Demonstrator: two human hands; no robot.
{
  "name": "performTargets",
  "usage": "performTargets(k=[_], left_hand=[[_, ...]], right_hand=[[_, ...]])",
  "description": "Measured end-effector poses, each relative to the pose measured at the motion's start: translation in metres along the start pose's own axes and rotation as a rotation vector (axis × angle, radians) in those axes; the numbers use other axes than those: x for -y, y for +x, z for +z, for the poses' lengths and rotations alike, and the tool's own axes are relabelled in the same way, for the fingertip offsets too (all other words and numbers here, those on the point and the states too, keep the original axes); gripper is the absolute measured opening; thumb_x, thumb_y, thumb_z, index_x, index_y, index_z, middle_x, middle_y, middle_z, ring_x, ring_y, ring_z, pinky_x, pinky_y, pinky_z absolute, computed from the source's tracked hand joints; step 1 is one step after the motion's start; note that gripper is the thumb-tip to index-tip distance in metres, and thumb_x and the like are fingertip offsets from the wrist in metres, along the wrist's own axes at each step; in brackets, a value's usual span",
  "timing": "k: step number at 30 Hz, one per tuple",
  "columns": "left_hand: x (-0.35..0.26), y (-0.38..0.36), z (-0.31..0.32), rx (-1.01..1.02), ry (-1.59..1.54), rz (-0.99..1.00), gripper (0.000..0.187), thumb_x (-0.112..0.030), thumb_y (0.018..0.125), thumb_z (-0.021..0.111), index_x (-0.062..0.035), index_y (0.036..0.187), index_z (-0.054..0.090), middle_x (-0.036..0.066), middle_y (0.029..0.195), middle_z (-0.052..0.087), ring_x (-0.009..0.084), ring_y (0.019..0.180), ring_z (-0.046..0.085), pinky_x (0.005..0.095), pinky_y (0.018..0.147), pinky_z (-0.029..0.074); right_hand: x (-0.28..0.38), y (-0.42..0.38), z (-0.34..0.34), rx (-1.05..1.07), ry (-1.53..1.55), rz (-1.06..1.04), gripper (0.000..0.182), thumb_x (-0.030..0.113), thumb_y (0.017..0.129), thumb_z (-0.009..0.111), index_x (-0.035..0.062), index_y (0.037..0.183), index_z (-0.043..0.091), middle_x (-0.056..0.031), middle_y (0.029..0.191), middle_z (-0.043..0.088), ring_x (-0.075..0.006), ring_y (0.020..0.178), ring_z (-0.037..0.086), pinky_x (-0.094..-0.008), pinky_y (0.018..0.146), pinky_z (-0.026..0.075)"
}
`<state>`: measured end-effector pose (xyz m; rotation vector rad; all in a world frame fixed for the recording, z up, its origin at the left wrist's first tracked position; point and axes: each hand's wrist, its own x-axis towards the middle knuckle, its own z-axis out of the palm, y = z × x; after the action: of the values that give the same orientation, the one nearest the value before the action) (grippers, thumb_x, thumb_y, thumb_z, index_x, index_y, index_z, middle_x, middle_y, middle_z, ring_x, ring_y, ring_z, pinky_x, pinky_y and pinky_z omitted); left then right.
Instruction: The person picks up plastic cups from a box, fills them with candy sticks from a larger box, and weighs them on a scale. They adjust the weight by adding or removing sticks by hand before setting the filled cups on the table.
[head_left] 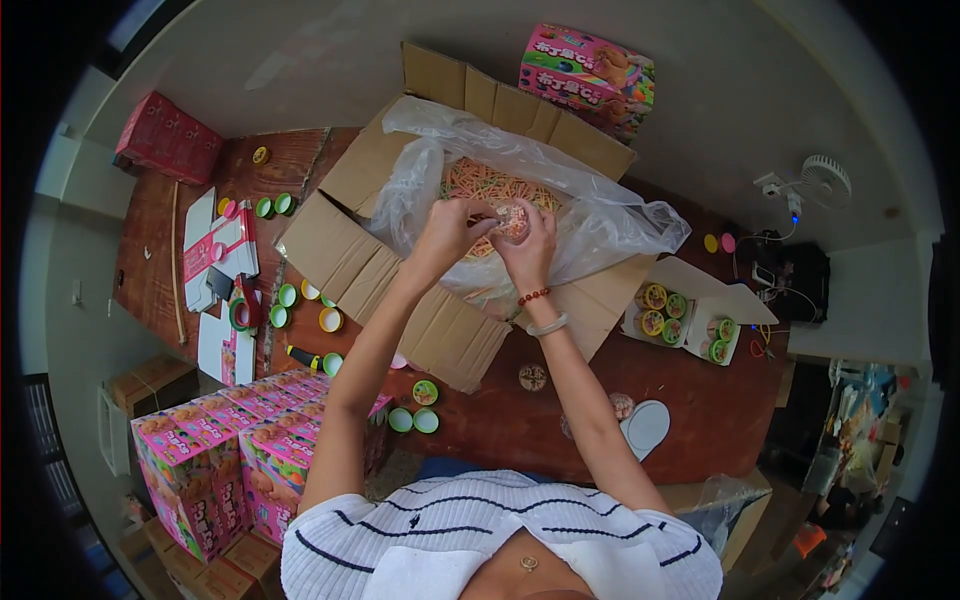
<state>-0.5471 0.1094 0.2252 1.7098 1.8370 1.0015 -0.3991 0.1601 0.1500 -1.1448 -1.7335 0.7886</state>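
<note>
A small clear cup (512,222) packed with thin pink and orange sticks is gripped in my right hand (530,252), its open end facing up. Beside the rim, my left hand (455,238) has its fingers pinched together; what is between them is too small to make out. Both hands are over an open cardboard box (345,258) lined with a clear plastic bag (590,238). Inside the bag lies a heap of loose colored sticks (500,182). Another filled cup (532,377) stands on the table below the box.
Green and yellow lids (288,295) are scattered at left, near a tape roll (240,314). A white carton (690,300) holds several lidded cups. Stacked pink boxes (205,450) rise at lower left. A white lid (646,428) lies by my right forearm; a small fan (826,180) is on the wall.
</note>
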Motion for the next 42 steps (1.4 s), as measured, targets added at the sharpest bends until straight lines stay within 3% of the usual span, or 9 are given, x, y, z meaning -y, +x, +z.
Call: performTargets(k=[5, 8, 14, 17, 25, 30, 34, 38, 42], left_hand=[[-0.003, -0.002, 0.002, -0.028, 0.045, 0.117, 0.017, -0.009, 0.083, 0.078, 0.0003, 0.098, 0.076, 0.018, 0.088, 0.074, 0.0256, 0.076, 0.074, 0.036, 0.072, 0.058], [-0.009, -0.003, 0.005, -0.018, -0.024, -0.021, 0.017, -0.011, 0.082, 0.077, 0.0, 0.094, 0.075, 0.019, 0.084, 0.071, 0.0363, 0.079, 0.07, 0.041, 0.071, 0.054], [-0.005, -0.005, 0.006, -0.152, -0.039, 0.107, 0.021, -0.008, 0.088, 0.075, 0.0013, 0.106, 0.071, 0.015, 0.093, 0.074, 0.0262, 0.083, 0.074, 0.0346, 0.077, 0.06], [-0.005, -0.005, 0.004, -0.021, -0.279, 0.028, 0.018, -0.009, 0.086, 0.075, 0.002, 0.098, 0.069, 0.017, 0.085, 0.073, 0.0314, 0.075, 0.072, 0.0394, 0.071, 0.059], [-0.037, -0.006, -0.006, 0.083, 0.02, 0.239, 0.021, -0.011, 0.084, 0.076, 0.0008, 0.1, 0.067, 0.016, 0.09, 0.069, 0.0311, 0.078, 0.069, 0.0389, 0.071, 0.055], [-0.101, -0.043, -0.02, 0.055, -0.015, 0.278, 0.02, -0.005, 0.093, 0.065, -0.0001, 0.112, 0.061, 0.015, 0.106, 0.063, 0.0276, 0.09, 0.068, 0.0356, 0.081, 0.054], [-0.111, -0.09, -0.026, 0.134, -0.429, 0.043, 0.022, -0.005, 0.103, 0.056, 0.001, 0.124, 0.055, 0.007, 0.108, 0.062, 0.0172, 0.106, 0.066, 0.0324, 0.097, 0.052], [-0.089, -0.127, -0.02, 0.139, -0.516, -0.199, 0.03, -0.011, 0.103, 0.06, 0.0009, 0.13, 0.056, 0.008, 0.108, 0.069, 0.0199, 0.105, 0.07, 0.0284, 0.09, 0.055], [-0.101, -0.153, 0.011, 0.312, -0.358, -0.349, 0.028, -0.018, 0.105, 0.057, -0.0036, 0.13, 0.06, 0.006, 0.1, 0.075, 0.0071, 0.079, 0.066, 0.0202, 0.07, 0.049]], right_hand=[[0.005, 0.0, -0.001, 0.004, 0.035, 0.006, 0.067, 0.009, 0.063, 0.088, 0.0112, 0.126, 0.065, -0.0135, 0.113, 0.057, -0.0313, 0.106, 0.059, -0.0404, 0.093, 0.052], [0.009, -0.001, 0.0, 0.002, 0.044, 0.019, 0.068, 0.01, 0.063, 0.089, 0.0112, 0.126, 0.065, -0.0138, 0.114, 0.057, -0.0314, 0.106, 0.059, -0.0402, 0.092, 0.052], [0.009, 0.002, -0.004, -0.018, 0.061, 0.018, 0.067, 0.01, 0.063, 0.09, 0.0118, 0.125, 0.065, -0.0139, 0.113, 0.057, -0.0318, 0.103, 0.061, -0.0404, 0.09, 0.054], [0.011, 0.001, -0.003, -0.014, 0.07, 0.013, 0.067, 0.009, 0.063, 0.09, 0.0121, 0.125, 0.065, -0.0138, 0.114, 0.057, -0.0315, 0.103, 0.061, -0.0403, 0.09, 0.054], [0.032, -0.017, -0.019, -0.02, 0.092, -0.171, 0.068, 0.006, 0.065, 0.089, 0.0113, 0.128, 0.064, -0.0116, 0.116, 0.059, -0.0262, 0.102, 0.064, -0.0364, 0.083, 0.056], [0.071, -0.067, -0.103, 0.012, 0.272, 0.007, 0.065, 0.008, 0.066, 0.088, 0.0071, 0.126, 0.063, -0.0133, 0.116, 0.061, -0.0306, 0.105, 0.064, -0.0397, 0.092, 0.054], [0.084, -0.152, -0.248, 0.148, 0.121, 0.041, 0.066, 0.016, 0.067, 0.09, 0.0077, 0.127, 0.063, -0.0109, 0.115, 0.062, -0.0284, 0.108, 0.063, -0.0371, 0.095, 0.051], [-0.014, -0.263, -0.343, -0.07, -0.047, 0.36, 0.062, 0.01, 0.067, 0.087, 0.0065, 0.123, 0.062, -0.0114, 0.115, 0.065, -0.0286, 0.108, 0.065, -0.0395, 0.093, 0.053], [-0.175, -0.347, -0.383, -0.373, -0.276, 0.629, 0.06, 0.002, 0.062, 0.084, 0.0086, 0.118, 0.061, -0.0141, 0.107, 0.068, -0.0326, 0.103, 0.067, -0.0408, 0.088, 0.055]])
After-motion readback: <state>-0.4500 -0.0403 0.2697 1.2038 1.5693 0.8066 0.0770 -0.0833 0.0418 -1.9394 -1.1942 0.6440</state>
